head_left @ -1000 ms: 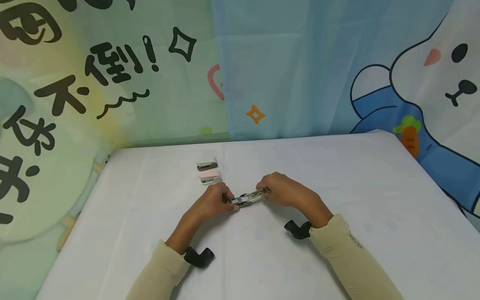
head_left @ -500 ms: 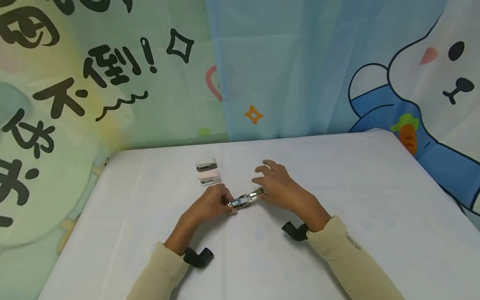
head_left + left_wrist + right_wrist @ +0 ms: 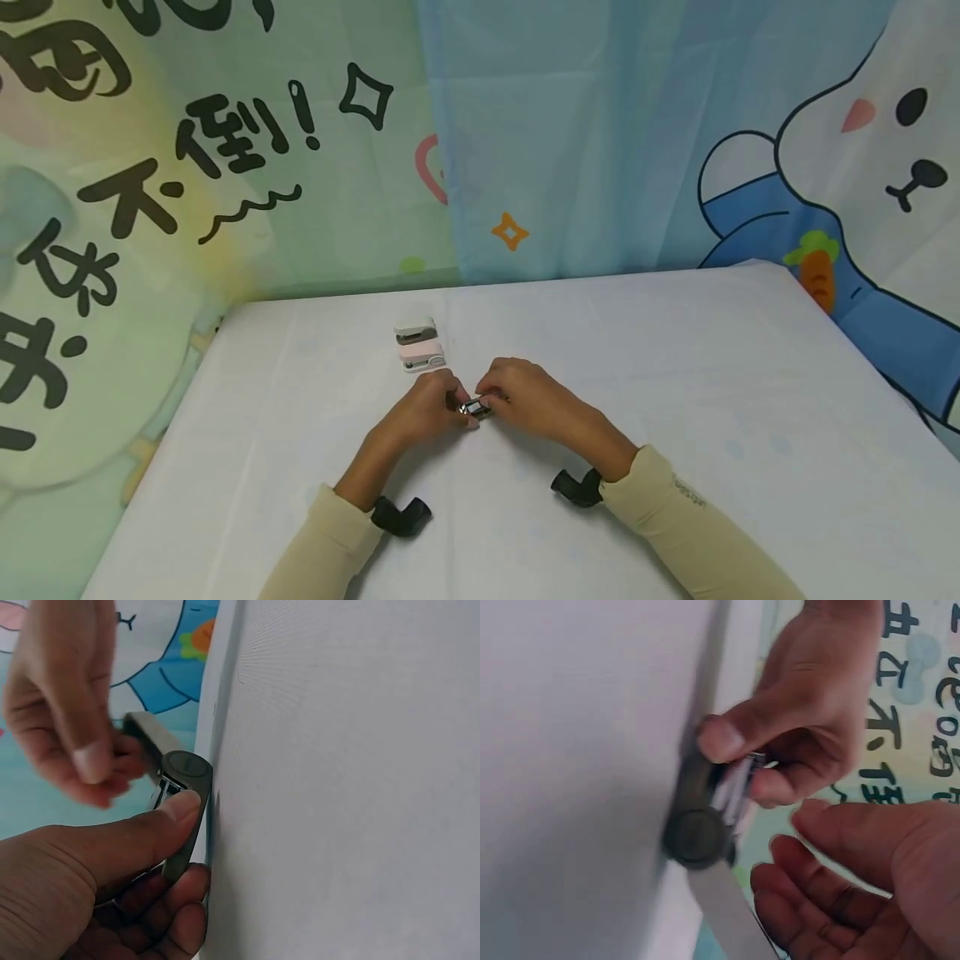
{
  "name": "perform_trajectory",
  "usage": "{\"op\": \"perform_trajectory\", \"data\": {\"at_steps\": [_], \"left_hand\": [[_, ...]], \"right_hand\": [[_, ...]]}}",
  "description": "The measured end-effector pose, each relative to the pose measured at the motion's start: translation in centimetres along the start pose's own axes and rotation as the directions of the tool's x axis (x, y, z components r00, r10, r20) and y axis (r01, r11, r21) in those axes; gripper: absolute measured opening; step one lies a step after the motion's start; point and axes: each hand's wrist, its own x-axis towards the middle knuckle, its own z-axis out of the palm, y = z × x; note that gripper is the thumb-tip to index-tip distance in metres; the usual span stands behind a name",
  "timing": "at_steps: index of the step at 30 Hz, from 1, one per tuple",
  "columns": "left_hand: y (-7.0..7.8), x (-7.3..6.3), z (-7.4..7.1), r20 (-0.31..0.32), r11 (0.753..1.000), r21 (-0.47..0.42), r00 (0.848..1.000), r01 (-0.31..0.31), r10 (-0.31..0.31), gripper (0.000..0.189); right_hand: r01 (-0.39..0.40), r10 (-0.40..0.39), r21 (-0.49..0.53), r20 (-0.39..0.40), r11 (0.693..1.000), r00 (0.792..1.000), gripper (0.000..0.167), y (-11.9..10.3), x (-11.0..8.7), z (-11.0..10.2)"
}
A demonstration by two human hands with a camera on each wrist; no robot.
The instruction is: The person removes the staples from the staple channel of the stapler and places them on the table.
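Observation:
In the head view my left hand (image 3: 429, 406) grips a small dark grey stapler (image 3: 476, 407) low over the table, its thumb (image 3: 724, 739) on the side of the body. The stapler is hinged wide apart: its pale top arm (image 3: 724, 915) swings away from the dark base, and the metal staple channel (image 3: 735, 787) shows. My right hand (image 3: 536, 400) is close beside the channel, fingers loosely bent and nothing seen between them. In the left wrist view my right hand (image 3: 71, 705) overlaps the raised arm's end. The left fingers hide part of the base.
Behind my left hand a white-and-grey stapler (image 3: 415, 331) and a pink-and-white stapler (image 3: 422, 354) lie side by side. They rest on a white-covered table (image 3: 675, 358). A printed cloth backdrop (image 3: 570, 150) hangs along the far edge.
My right hand lets go of the stapler's far end, opens its fingers, then comes left and down to the staple channel. My left hand keeps its grip in the same place.

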Motion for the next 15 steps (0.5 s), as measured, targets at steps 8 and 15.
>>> {"op": "perform_trajectory", "data": {"at_steps": [8, 15], "left_hand": [[0.0, -0.1, 0.0, -0.012, 1.000, 0.004, 1.000, -0.021, 0.021, 0.022], [0.2, -0.1, 0.1, -0.013, 0.999, 0.006, 0.999, -0.040, 0.040, 0.020]], "right_hand": [[-0.076, 0.078, -0.096, 0.016, 0.992, 0.997, 0.006, 0.4, 0.5, 1.4], [-0.143, 0.143, -0.071, -0.003, 0.987, 0.990, 0.003, 0.1, 0.6, 1.9]]}}
